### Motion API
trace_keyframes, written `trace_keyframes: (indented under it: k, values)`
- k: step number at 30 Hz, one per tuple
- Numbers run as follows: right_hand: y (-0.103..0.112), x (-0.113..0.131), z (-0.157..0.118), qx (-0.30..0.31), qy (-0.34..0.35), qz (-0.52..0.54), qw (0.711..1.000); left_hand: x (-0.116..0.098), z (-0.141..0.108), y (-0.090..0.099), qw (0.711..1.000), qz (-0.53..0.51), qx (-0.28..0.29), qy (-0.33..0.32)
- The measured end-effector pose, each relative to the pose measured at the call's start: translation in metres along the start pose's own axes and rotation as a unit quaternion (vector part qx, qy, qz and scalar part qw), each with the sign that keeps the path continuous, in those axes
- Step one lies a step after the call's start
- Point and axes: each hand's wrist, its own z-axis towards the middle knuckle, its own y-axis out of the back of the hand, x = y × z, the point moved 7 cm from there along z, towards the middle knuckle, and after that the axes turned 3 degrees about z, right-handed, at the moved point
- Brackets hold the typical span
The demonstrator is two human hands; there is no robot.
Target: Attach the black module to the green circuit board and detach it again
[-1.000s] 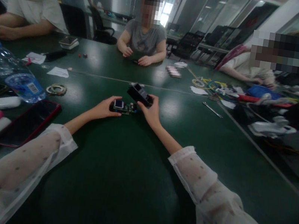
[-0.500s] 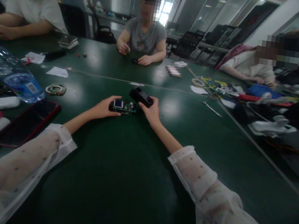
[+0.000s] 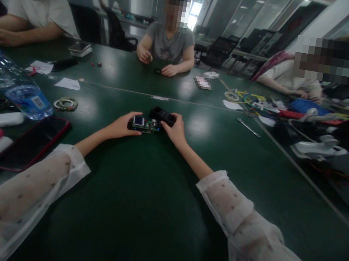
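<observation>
At the middle of the green table, my left hand is closed on the left end of a circuit board that carries a small square screen. Dark casing shows around the board's left end. My right hand grips the right end of a black plastic housing, thumb at the near side. The housing sits just behind and above the board's right part, slightly tilted. Whether the two touch I cannot tell.
On the left lie a water bottle, a red-edged phone, a white case and a bracelet. A wrench and tangled cables are to the right. Several people sit around the table.
My right hand has turned the black housing flatter and brought it slightly lower and closer to the board. My left hand and the board have hardly moved.
</observation>
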Motion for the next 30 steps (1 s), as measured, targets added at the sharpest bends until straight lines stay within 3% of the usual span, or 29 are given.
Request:
trace_keyframes:
  k: [30]
  values:
    - [0.002,0.030,-0.011,0.010,0.052,-0.043,0.998,-0.004,0.000,0.001,1.000,0.016,0.001,0.013]
